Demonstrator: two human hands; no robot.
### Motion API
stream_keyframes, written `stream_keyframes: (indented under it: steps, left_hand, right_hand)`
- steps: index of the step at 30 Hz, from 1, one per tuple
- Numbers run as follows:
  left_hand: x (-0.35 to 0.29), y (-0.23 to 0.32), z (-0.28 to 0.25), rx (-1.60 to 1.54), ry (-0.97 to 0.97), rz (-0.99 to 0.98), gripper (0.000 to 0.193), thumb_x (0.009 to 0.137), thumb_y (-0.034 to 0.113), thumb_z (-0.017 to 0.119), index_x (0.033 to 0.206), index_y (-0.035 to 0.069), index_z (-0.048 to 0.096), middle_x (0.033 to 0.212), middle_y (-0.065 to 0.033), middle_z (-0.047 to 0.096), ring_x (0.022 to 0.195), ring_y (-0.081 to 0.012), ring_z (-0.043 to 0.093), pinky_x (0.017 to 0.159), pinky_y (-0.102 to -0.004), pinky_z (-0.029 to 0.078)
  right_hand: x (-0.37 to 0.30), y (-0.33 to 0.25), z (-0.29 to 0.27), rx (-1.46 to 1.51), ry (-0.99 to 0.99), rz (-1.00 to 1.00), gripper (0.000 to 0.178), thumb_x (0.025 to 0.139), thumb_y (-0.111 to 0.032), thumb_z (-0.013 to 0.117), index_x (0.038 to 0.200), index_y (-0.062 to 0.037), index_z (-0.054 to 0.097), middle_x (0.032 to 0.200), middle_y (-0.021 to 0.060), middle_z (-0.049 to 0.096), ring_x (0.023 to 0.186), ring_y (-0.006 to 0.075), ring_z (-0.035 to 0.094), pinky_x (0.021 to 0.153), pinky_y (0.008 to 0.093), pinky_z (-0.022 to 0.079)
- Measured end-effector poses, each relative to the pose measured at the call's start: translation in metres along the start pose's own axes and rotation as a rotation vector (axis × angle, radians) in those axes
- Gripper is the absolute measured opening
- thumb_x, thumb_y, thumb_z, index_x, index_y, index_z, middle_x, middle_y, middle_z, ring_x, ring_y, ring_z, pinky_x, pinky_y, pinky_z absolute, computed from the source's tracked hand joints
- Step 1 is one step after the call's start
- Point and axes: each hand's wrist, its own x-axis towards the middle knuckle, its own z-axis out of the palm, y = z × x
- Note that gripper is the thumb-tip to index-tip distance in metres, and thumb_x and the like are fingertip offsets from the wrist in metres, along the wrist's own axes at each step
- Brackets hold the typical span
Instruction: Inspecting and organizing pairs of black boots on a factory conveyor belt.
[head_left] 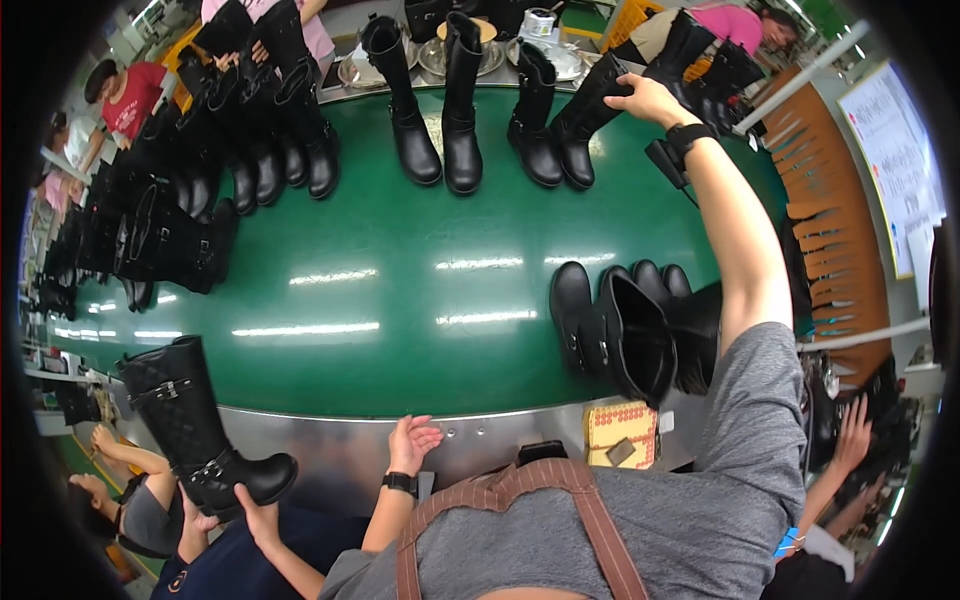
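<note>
My right arm stretches across the table to the far right. There my right hand (648,101) has its thumb and fingers at the top of a tall black boot (583,130), which leans to the right on its sole. Just left of it stands another black boot (533,130) with a strap at the ankle. Farther left is an upright pair, a left boot (407,115) and a right boot (462,115). My left hand (411,445) hovers by the near metal edge, fingers stretched and holding nothing.
Many black boots (255,130) crowd the far left of the green table (400,270). More boots (630,335) sit near right, beside a yellow printed pad (620,437) on the metal edge. At lower left, a co-worker's hands hold a buckled boot (190,420). Other people surround the table.
</note>
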Motion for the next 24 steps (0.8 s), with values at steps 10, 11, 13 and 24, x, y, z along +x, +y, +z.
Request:
stream_keyframes:
  steps: [10, 11, 13, 24]
  left_hand:
    - [0.023, 0.002, -0.006, 0.041, 0.053, 0.025, 0.047, 0.096, 0.038, 0.041, 0.116, -0.001, 0.058, 0.096, -0.0178, 0.067, 0.087, -0.0315, 0.068, 0.074, -0.0382, 0.058]
    - [0.024, 0.001, -0.007, 0.053, 0.037, 0.054, 0.047, 0.096, 0.038, 0.041, 0.116, -0.001, 0.058, 0.096, -0.0181, 0.067, 0.088, -0.0314, 0.068, 0.075, -0.0383, 0.058]
    - [0.026, -0.004, -0.009, 0.049, 0.026, 0.102, 0.044, 0.098, 0.035, 0.042, 0.117, -0.002, 0.056, 0.101, -0.0180, 0.065, 0.093, -0.0308, 0.067, 0.081, -0.0395, 0.056]
    - [0.010, -0.060, -0.021, 0.031, -0.028, 0.194, 0.037, 0.096, 0.029, 0.044, 0.116, -0.001, 0.051, 0.107, -0.0163, 0.060, 0.097, -0.0306, 0.062, 0.081, -0.0403, 0.054]
  right_hand:
    - [-0.295, 0.028, -0.142, 0.476, 0.131, -0.274, 0.046, 0.092, -0.038, 0.065, 0.127, -0.0083, 0.059, 0.097, 0.0046, 0.070, 0.090, 0.0123, 0.064, 0.077, 0.0281, 0.051]
    - [-0.328, 0.030, -0.136, 0.546, 0.217, -0.300, 0.044, 0.092, -0.034, 0.067, 0.127, -0.0088, 0.059, 0.093, 0.0015, 0.068, 0.084, 0.0080, 0.061, 0.071, 0.0245, 0.049]
    - [-0.390, 0.031, -0.111, 0.630, 0.224, -0.269, 0.047, 0.088, -0.030, 0.073, 0.127, -0.0090, 0.058, 0.092, 0.0016, 0.068, 0.079, 0.0079, 0.060, 0.071, 0.0248, 0.049]
    - [-0.482, 0.003, 0.002, 0.216, 0.013, -0.165, 0.098, 0.069, -0.041, 0.083, 0.151, -0.0351, 0.029, 0.113, 0.0214, 0.056, 0.104, 0.0382, 0.058, 0.090, 0.0472, 0.050]
